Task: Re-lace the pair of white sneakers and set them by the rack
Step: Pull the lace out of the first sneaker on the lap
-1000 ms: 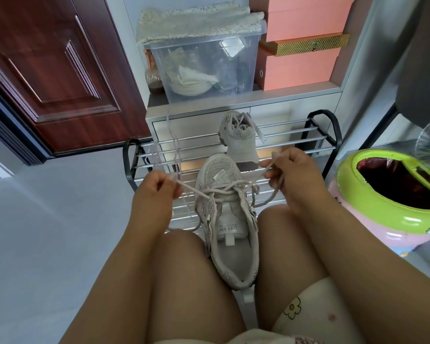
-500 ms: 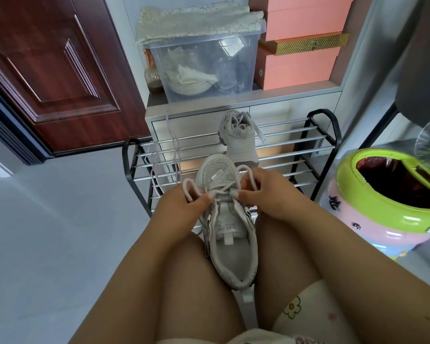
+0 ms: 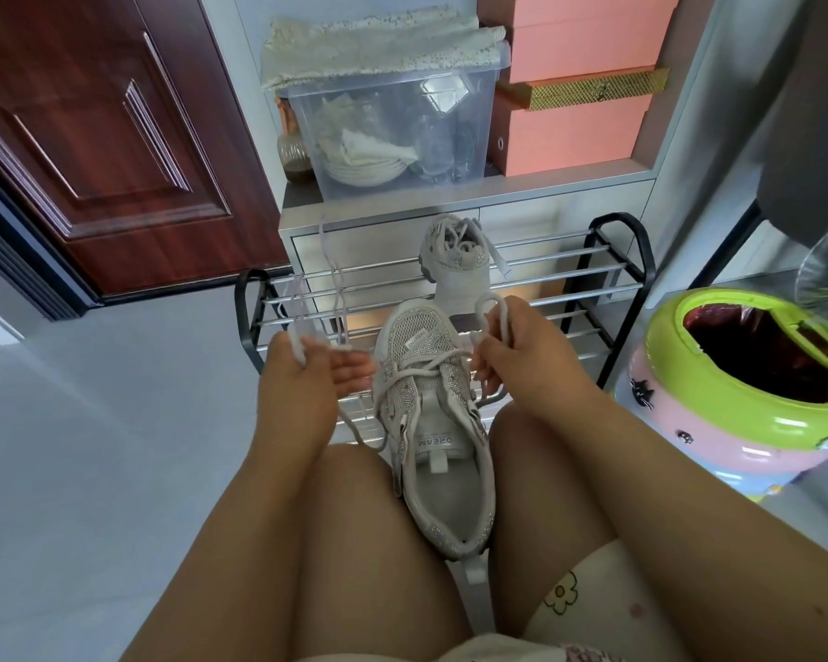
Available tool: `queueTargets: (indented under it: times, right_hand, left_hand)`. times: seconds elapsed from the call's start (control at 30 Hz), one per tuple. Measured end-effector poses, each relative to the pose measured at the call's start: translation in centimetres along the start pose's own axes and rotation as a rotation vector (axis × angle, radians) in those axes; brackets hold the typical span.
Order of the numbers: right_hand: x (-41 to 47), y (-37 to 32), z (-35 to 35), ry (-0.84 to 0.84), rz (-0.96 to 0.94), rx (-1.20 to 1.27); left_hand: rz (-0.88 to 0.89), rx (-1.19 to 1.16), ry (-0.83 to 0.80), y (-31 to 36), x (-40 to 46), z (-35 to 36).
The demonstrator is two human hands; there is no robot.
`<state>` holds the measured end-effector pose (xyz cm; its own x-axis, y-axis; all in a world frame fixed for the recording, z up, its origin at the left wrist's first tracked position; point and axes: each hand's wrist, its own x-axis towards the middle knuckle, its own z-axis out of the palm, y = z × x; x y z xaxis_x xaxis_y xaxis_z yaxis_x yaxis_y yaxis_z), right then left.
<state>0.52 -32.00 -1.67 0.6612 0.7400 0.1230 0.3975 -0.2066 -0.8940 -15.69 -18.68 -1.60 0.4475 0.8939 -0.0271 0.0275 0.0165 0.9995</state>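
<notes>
A white sneaker (image 3: 438, 446) lies wedged between my knees, toe pointing away, its lace (image 3: 426, 370) crossed over the tongue. My left hand (image 3: 302, 379) holds a loop of the left lace end up at its fingertips, just left of the toe. My right hand (image 3: 522, 355) pinches a loop of the right lace end, which arches above its fingers. The second white sneaker (image 3: 457, 260) stands on the top bars of the black metal shoe rack (image 3: 608, 274), straight ahead.
A spare white lace (image 3: 331, 279) dangles over the rack's left side. A green and pink bin (image 3: 746, 375) sits at my right. Behind the rack stands a cabinet with a clear storage box (image 3: 393, 112) and pink boxes (image 3: 574, 88). A brown door (image 3: 92, 136) is at left.
My hands had come together over the lace crossing half a second ago. Now they have drawn apart, each lifting a loop of lace to its side of the toe.
</notes>
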Motion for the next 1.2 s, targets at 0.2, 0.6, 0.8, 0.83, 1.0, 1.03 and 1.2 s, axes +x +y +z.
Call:
queueTargets:
  times: [0.2,0.6,0.8,0.83,1.0,1.03,1.2]
  right_hand:
    - [-1.4,-0.6,-1.1,-0.278,-0.158,0.004]
    - [2.5,-3.6,1.1,-0.342,-0.241,-0.671]
    - [3.5,-4.9,1.1,-0.593,-0.177,-0.764]
    - [3.6,-5.0,1.0,-0.616,-0.17,-0.77]
    - [4.2,-5.1,0.0,-0.557,-0.136,-0.527]
    - [4.2,-4.9,0.0,-0.534,-0.119,-0.456]
    - [4.8,-6.0,0.0,-0.324,-0.052,-0.049]
  left_hand:
    - [0.162,0.379,-0.226,1.3,-2.6,-0.2]
    - [0.181,0.653,-0.276,2.2,0.4,1.3]
    - [0.197,0.744,-0.454,2.5,1.0,1.6]
    - [0.198,0.728,-0.482,2.6,1.0,1.5]
    - [0.25,0.725,-0.564,3.2,1.2,1.5]
    - [0.25,0.72,-0.561,3.2,1.3,1.6]
    - [0.239,0.529,-0.353,4.4,2.0,2.8]
